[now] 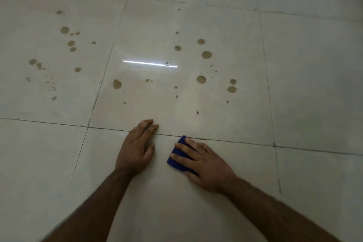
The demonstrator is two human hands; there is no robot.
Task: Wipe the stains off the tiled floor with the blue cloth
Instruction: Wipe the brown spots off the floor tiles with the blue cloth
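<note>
Glossy tiled floor (294, 84), blue cloth (177, 156)

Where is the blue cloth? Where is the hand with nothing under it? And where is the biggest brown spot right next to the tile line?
Blue cloth (177, 155): head view, on the bare blue part left of the fingers.
Left hand (135, 150): head view, on its back.
Brown spot (117, 84): head view, at its middle.

Two bare forearms show, with no sleeves on them. Both carry fine hair. The left hand (135, 149) and right hand (204, 165) wear no gloves.
</note>
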